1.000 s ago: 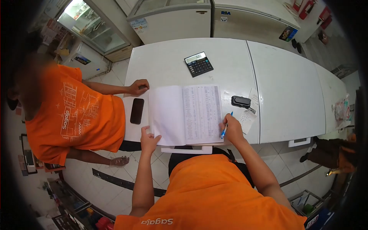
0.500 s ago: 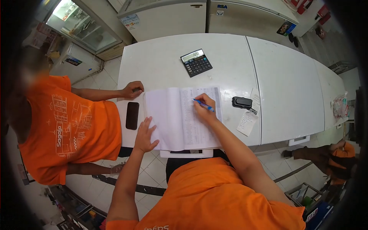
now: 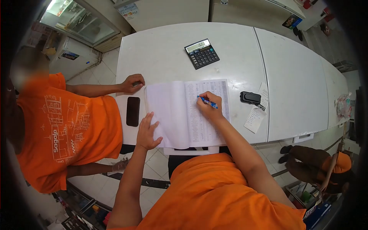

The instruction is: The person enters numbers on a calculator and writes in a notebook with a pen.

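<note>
An open ledger (image 3: 167, 111) lies on the white table, its left page blank and its right page filled with columns of small entries. My left hand (image 3: 148, 133) rests flat on the left page's outer edge, fingers spread. Pinched in my right hand (image 3: 211, 109) is a blue pen (image 3: 209, 102), its tip over the upper right page. Left of the ledger lies a dark smartphone (image 3: 133, 111). A black calculator (image 3: 202, 53) sits beyond the book. To the right, a small black case-like object (image 3: 250, 97) rests by paper slips (image 3: 255, 119).
At the left a co-worker in an orange shirt (image 3: 76, 130) stands with a closed hand (image 3: 133, 83) on the table edge (image 3: 118, 69). Another person (image 3: 312, 161) is at the far right. Chest freezers (image 3: 165, 14) stand behind the table; a glass-door fridge (image 3: 82, 23) is at the upper left.
The camera view has shifted slightly, so the table items appear moved. My right hand with the pen is slightly lower relative to the page. The far-right person shows more fully.
</note>
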Tool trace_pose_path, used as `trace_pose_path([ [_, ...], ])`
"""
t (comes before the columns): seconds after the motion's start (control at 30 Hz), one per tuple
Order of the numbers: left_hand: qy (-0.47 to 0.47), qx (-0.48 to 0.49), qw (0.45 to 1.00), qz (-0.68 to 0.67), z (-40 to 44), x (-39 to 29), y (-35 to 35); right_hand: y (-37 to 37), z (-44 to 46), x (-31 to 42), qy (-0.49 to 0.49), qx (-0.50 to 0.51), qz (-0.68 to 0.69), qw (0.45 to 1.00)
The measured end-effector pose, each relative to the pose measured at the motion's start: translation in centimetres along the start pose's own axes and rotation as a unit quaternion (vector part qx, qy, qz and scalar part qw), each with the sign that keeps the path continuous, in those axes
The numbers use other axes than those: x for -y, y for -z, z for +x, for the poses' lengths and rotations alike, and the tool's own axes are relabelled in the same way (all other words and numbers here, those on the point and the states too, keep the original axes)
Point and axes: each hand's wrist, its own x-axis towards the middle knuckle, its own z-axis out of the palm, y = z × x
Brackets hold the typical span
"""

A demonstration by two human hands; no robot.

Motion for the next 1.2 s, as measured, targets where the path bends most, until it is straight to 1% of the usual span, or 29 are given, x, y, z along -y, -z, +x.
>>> trace_pose_path([
  [0.1,-0.005,-0.002,1.0,0.006,0.0,0.1,-0.1,0.3,0.0,0.2,-0.015,-0.036,-0.026,0.999],
  [0.2,-0.004,0.001,1.0,0.008,-0.3,-0.2,-0.2,0.6,-0.1,0.5,-0.019,-0.033,0.016,0.999],
  [0.3,-0.007,-0.004,1.0,0.011,0.0,0.0,-0.1,2.6,0.0,-0.7,-0.022,-0.11,-0.01,0.994],
  [0.33,-0.007,-0.004,1.0,0.009,-0.1,-0.1,-0.1,3.7,0.0,-1.0,-0.034,-0.107,-0.028,0.993],
  [0.47,-0.012,-0.007,1.0,0.008,0.0,0.0,-0.2,5.8,-0.5,-2.4,-0.052,-0.116,-0.022,0.992],
  [0.57,-0.009,-0.003,1.0,0.01,0.0,-0.1,-0.1,5.6,-0.5,-2.1,-0.039,-0.1,-0.051,0.993],
  [0.87,-0.01,-0.004,1.0,0.011,0.0,0.1,-0.2,5.1,-0.4,-0.9,-0.003,-0.084,-0.023,0.996],
  [0.97,-0.009,-0.001,1.0,0.015,0.0,-0.1,-0.1,5.3,-0.4,-1.1,-0.006,-0.046,-0.045,0.998],
  [1.07,-0.012,-0.003,1.0,0.016,0.0,0.0,-0.3,5.2,-0.3,-1.1,-0.016,-0.084,-0.043,0.995],
  [1.2,-0.011,-0.003,1.0,0.013,0.1,0.1,-0.2,5.2,-0.5,-1.4,-0.001,-0.079,-0.03,0.996],
])
